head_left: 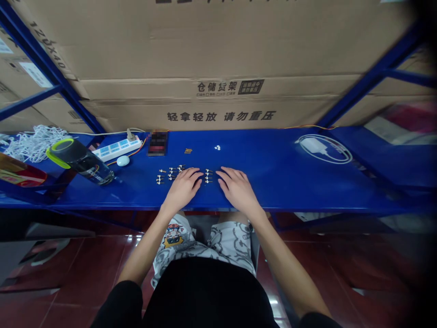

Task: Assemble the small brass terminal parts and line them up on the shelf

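My left hand (184, 186) rests palm down on the blue shelf board, fingers stretched out and holding nothing visible. It partly covers a group of small white-and-brass pin-like parts (171, 172) set out in short rows. Between the two hands is another short column of the same parts (208, 176). To its right my right hand (238, 187) also lies palm down, thumb and fingers apart. Farther back are a little pile of brass-coloured pieces (188, 151) and several small white pieces (217, 147). The parts are too small to name exactly.
On the left stand a dark bottle (87, 164) with a lime-green loop, a white power strip (118, 149), a pale round object (123, 161) and tangled white cords (36, 142). A dark flat box (157, 143) lies behind. A coiled white cable (327, 149) is at right; cardboard (218, 54) walls the back.
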A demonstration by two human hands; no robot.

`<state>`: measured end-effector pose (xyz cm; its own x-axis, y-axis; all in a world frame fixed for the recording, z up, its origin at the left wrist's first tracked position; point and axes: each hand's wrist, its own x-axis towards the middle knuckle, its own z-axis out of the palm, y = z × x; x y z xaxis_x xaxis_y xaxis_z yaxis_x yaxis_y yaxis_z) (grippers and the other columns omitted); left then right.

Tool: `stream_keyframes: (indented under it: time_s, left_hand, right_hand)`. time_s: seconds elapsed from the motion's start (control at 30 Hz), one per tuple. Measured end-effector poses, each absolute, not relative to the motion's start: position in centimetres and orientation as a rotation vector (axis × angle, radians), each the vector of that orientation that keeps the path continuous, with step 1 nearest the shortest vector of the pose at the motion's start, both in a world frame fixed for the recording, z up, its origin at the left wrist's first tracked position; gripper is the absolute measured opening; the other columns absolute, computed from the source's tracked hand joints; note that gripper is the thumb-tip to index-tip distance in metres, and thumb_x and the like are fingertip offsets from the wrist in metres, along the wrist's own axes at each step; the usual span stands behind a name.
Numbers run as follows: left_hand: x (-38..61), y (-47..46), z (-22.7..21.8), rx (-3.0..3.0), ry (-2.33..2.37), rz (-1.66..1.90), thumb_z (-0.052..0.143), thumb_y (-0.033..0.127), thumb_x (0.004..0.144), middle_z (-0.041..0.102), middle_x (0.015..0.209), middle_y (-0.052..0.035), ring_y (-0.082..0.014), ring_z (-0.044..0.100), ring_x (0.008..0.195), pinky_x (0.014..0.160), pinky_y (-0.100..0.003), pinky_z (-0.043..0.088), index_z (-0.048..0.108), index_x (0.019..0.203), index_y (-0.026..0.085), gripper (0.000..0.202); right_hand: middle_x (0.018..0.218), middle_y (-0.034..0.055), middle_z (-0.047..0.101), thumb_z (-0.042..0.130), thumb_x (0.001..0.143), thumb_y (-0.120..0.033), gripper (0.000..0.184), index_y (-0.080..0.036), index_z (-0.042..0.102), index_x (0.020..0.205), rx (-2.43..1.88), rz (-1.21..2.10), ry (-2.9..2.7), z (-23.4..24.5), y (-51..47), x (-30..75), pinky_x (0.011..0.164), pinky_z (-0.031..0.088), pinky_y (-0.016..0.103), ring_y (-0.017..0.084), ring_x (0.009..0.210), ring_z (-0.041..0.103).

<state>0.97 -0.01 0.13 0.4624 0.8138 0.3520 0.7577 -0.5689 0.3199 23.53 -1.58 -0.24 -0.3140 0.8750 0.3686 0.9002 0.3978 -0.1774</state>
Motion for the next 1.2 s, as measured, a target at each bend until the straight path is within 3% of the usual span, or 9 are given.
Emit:
stream_keyframes:
  time_s: [1.2]
  left_hand:
    - [1.05,-0.06,0.36,2.558,1.385,0.747,0.046,0.026,0.105,0.062,0.138,-0.0067,-0.0245,0.056,0.131,0.115,-0.046,0.043,0.064,0.125,0.023,0.027]
  right_hand:
    - [0.143,0.013,0.062,0.033,0.106,-0.03,0.044,-0.018,0.064,0.134,-1.531,-0.087,-2.258,-0.12,-1.64,23.5,0.111,0.039,0.051,0.03,0.133,0.054]
